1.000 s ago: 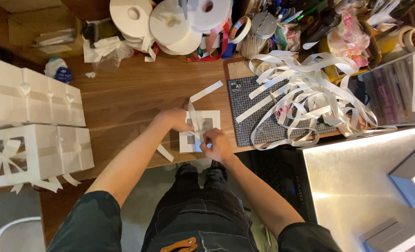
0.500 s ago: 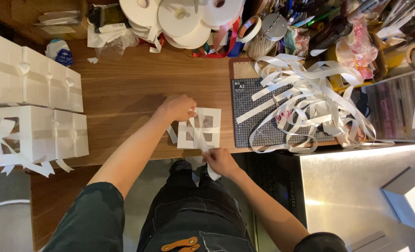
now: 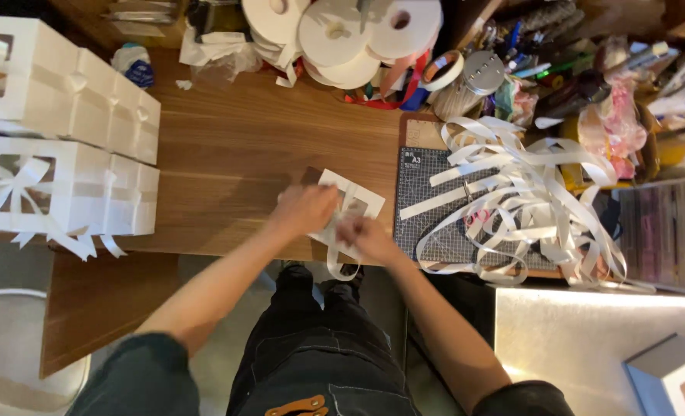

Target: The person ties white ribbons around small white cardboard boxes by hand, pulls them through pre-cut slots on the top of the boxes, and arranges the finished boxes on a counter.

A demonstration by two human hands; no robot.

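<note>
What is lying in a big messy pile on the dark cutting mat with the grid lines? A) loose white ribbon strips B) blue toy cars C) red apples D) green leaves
A: a tangled heap of loose white ribbon strips lies over the dark gridded cutting mat, to the right of the person's hands.

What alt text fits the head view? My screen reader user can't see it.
Both hands, left hand and right hand, work a white ribbon around a small white box on a wooden table. Loose ribbon strips cover a cutting mat.

White window boxes (image 3: 65,146) stand stacked at table's left.
</note>
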